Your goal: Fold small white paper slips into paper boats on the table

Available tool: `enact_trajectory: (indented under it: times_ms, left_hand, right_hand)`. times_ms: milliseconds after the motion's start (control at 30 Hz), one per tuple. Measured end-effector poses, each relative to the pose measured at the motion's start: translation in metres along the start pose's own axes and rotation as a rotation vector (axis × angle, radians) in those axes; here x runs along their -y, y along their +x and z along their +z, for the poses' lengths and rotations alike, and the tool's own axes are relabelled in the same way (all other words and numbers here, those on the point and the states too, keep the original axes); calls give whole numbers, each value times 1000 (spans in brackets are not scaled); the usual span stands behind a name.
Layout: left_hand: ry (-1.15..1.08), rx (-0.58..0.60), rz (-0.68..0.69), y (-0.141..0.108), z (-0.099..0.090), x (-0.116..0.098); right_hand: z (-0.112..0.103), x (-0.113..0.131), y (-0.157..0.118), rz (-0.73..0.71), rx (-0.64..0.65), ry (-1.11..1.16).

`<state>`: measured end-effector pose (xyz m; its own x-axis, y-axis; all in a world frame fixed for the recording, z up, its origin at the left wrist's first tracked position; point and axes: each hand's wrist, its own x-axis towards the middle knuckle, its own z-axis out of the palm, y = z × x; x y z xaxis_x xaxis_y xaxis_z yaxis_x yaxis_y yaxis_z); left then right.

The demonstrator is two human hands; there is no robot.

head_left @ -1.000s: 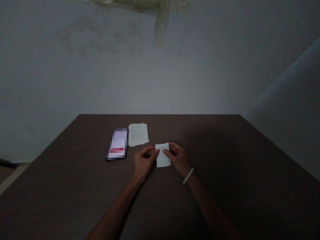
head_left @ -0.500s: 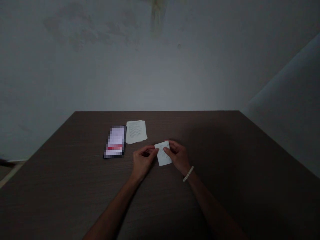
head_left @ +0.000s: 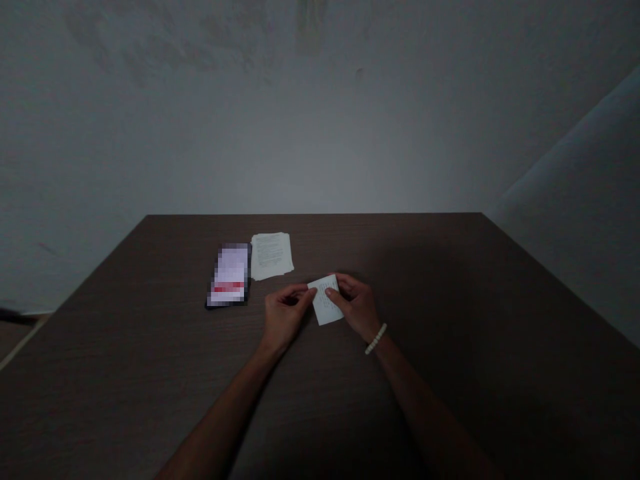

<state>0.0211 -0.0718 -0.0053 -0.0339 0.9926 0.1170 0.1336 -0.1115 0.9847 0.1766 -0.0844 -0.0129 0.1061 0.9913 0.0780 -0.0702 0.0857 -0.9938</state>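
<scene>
A small white sheet of paper [head_left: 327,312] with lines of print is held tilted between my two hands over the dark table. My left hand [head_left: 285,315] pinches its upper left edge between thumb and fingers. On the other side, my right hand [head_left: 357,308], with a pale bead bracelet [head_left: 376,339] at the wrist, grips the upper right part; its thumb lies across the printed face and its fingers are behind the sheet. Beyond my left hand lies a stack of similar printed papers [head_left: 271,256], its edges slightly uneven.
A phone [head_left: 230,275] with a lit, pixelated screen lies just left of the paper stack. The dark wooden table [head_left: 150,347] ends at a grey, stained wall [head_left: 320,147]. A slanted pale surface [head_left: 590,173] rises at the right.
The view has tipped down slightly, so the table sits a little higher in the picture. Both hands keep hold of the paper, with the right thumb shifted slightly on it.
</scene>
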Motion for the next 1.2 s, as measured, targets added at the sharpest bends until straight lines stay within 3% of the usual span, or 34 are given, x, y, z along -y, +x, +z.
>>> enact_trajectory:
  times_ms: [1000,1200]
  left_hand:
    - [-41,32,-23,0,0,-1]
    - [-73,33,22,0,1,2]
  right_hand:
    - [-1,0,-2,-9,-7,23]
    - [-1,1,-3,-9,8,32]
